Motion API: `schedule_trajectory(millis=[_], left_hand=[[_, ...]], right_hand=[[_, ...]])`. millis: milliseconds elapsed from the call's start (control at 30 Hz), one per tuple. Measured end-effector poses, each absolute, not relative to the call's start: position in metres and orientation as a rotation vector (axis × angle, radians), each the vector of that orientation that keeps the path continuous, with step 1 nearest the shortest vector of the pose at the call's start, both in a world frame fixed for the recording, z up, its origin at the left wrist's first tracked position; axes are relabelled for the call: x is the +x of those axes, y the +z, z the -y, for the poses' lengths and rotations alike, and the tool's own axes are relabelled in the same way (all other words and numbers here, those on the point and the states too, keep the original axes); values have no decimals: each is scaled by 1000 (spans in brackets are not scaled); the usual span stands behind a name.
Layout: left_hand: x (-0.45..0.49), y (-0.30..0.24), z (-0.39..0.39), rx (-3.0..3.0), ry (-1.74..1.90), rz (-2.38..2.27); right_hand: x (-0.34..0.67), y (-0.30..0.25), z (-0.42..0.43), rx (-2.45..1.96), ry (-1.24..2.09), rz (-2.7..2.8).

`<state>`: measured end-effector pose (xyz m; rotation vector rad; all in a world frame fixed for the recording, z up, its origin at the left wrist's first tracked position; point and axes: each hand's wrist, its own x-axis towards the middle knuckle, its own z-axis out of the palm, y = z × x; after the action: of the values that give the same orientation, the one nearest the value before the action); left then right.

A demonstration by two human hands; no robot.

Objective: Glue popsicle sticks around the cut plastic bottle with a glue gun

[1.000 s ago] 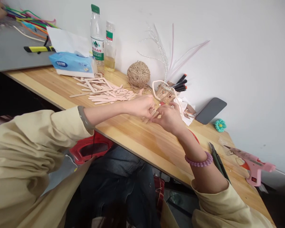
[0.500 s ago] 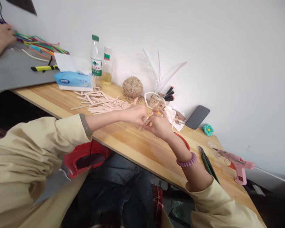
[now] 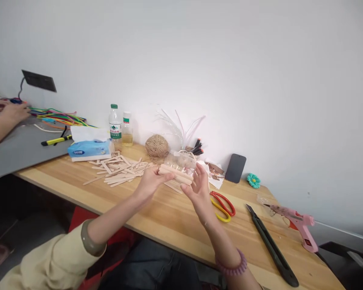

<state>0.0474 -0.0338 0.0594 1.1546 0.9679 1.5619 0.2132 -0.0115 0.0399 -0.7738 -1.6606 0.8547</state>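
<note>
Between my two hands, above the table, is a clear plastic piece (image 3: 179, 160), perhaps a cut bottle, with craft sticks (image 3: 176, 175) along its near side. My left hand (image 3: 150, 182) grips the left end of the sticks, thumb on the near face. My right hand (image 3: 199, 190) has its fingers curled round the right end. Whether the sticks are attached to the plastic I cannot tell. Right of my right hand lie scissors (image 3: 223, 206) with red and yellow handles. A pile of loose craft sticks (image 3: 121, 169) is left of my left hand.
A ball of twine (image 3: 156, 146), a tissue pack (image 3: 90, 150) and a water bottle (image 3: 115, 125) stand behind. To the right are a black phone (image 3: 236, 168), a utility knife (image 3: 272, 245) and a pink glue gun (image 3: 299, 225). A co-worker's hand (image 3: 15, 114) is far left.
My hands have come apart from close together over the table, and the clear plastic piece with sticks now shows between them. The view has tilted up. The scissors' handles are now in plain sight.
</note>
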Motion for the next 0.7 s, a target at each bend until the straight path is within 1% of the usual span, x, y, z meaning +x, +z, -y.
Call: schedule_trajectory(millis=[133, 233, 500, 700], left_hand=[[58, 56, 41, 1145, 1480, -841], [59, 56, 43, 1129, 1459, -839], [68, 52, 52, 1166, 1605, -838], [69, 42, 54, 1161, 1619, -900]], right_hand=[[205, 43, 19, -753, 817, 1599], [205, 40, 20, -734, 876, 1615], [203, 48, 35, -616, 1058, 1457], [194, 46, 41, -658, 1017, 1380]])
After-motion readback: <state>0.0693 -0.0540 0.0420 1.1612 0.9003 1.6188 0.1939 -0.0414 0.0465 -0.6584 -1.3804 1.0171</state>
